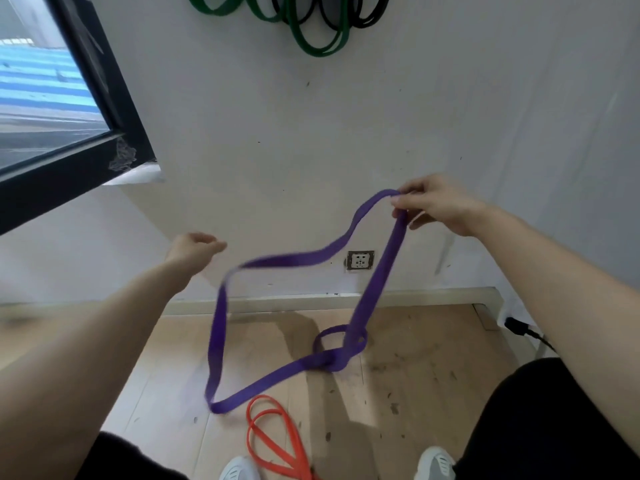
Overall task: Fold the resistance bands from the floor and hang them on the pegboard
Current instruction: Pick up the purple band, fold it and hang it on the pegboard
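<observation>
Orange band [265, 399]: down on the floor by the shoes, well below both hands, untouched and not yet folded.
Purple band [372, 289]: off the floor and swinging wide open between the hands, with a twisted tangle low beneath the right hand.
Left hand [194, 249]: fingers loosely curled, gripping nothing, just beside the band's blurred left corner.
Right hand [433, 202]: fingertips pinch the band's top bend, carrying its whole weight.
Green band [313, 50], black band [367, 24]: already hanging on the wall, high above the right hand.
Progress: partway, I'd judge. Purple needs untangling, folding and hanging; orange comes after.
</observation>
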A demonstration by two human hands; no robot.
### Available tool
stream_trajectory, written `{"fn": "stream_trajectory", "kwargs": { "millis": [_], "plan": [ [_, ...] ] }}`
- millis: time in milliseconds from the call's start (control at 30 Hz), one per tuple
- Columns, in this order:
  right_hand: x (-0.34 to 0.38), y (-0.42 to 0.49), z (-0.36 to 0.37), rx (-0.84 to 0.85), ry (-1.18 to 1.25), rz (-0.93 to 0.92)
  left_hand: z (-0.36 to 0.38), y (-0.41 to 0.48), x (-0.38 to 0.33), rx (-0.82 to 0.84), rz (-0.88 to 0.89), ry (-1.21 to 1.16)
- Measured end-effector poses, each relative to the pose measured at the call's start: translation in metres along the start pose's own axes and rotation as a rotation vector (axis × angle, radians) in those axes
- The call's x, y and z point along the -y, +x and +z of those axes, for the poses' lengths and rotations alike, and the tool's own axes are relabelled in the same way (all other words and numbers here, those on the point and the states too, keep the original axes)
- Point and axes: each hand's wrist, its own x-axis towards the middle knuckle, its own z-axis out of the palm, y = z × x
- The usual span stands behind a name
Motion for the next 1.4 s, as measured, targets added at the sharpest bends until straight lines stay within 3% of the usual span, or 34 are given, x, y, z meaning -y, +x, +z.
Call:
{"fn": "stream_trajectory", "kwargs": {
  "millis": [233, 333, 400, 533, 733, 867, 1200, 1300, 1400],
  "plan": [
    [0.051, -0.004, 0.04, -0.215, 0.311, -0.134, 0.063, -0.069, -0.048, 0.516, 0.223, 0.037],
    [0.062, -0.006, 0.045, -0.263, 0.373, -0.16, 0.095, -0.095, -0.06, 0.621, 0.276, -0.039],
    [0.065, -0.007, 0.043, -0.313, 0.354, -0.168, 0.11, -0.106, -0.067, 0.574, 0.316, -0.147],
    [0.065, -0.011, 0.033, -0.362, 0.183, -0.183, 0.12, -0.121, -0.082, 0.292, 0.395, -0.369],
    [0.069, -0.018, 0.028, -0.315, 0.169, -0.193, 0.129, -0.14, -0.098, 0.231, 0.631, -0.312],
    [0.069, -0.021, 0.024, -0.327, 0.265, -0.182, 0.138, -0.138, -0.097, 0.39, 0.676, -0.198],
    [0.063, -0.026, 0.006, -0.438, 0.399, -0.175, 0.163, -0.118, -0.051, 0.673, 0.533, 0.097],
    [0.054, -0.024, -0.004, -0.499, 0.398, -0.174, 0.158, -0.107, -0.042, 0.633, 0.536, 0.165],
    [0.035, -0.017, -0.014, -0.526, 0.34, -0.128, 0.139, -0.095, -0.047, 0.477, 0.59, 0.174]
  ]
}}
